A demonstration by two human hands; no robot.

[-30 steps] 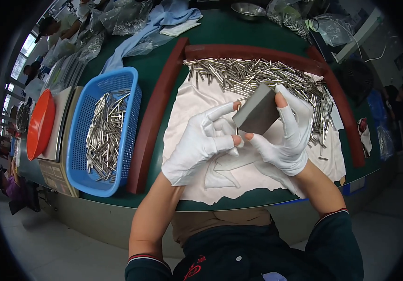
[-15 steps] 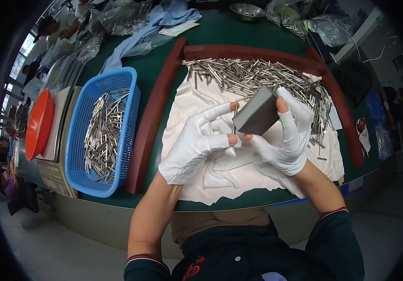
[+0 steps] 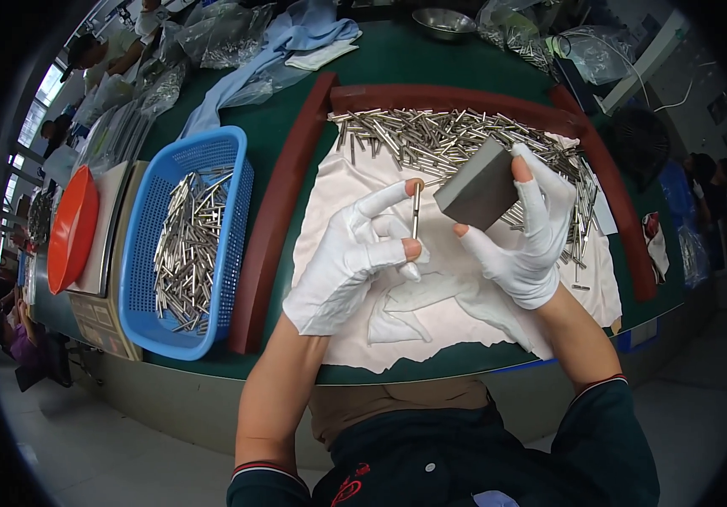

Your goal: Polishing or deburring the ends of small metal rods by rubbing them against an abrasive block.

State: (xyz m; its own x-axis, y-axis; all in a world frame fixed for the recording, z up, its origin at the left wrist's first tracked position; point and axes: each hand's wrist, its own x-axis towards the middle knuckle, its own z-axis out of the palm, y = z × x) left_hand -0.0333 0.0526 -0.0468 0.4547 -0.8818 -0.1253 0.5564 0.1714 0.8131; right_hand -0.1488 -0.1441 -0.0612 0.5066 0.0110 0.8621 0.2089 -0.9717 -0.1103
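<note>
Between thumb and forefinger, my left hand (image 3: 346,253) pinches a short metal pin (image 3: 416,211) by its two ends, holding it nearly upright. My right hand (image 3: 532,237) grips a dark grey rectangular block (image 3: 477,184) between thumb and fingers. A small gap separates pin and block. Both hands wear white gloves with some fingertips bare. Under them a pale pink cloth (image 3: 317,262) covers the green table, with a crumpled white cloth (image 3: 397,313) on it. Beyond my hands lies a heap of metal pins (image 3: 448,135).
Dark red bars (image 3: 266,228) frame the cloth at the left, back and right. To the left stands a blue basket (image 3: 131,279) of metal pins, beside a red-orange bowl (image 3: 73,228). A metal bowl (image 3: 444,24) sits at the back. Another person (image 3: 110,59) is at far left.
The block has moved right, away from the pin, with my right hand. The pin stays in my left hand, which has shifted slightly left.
</note>
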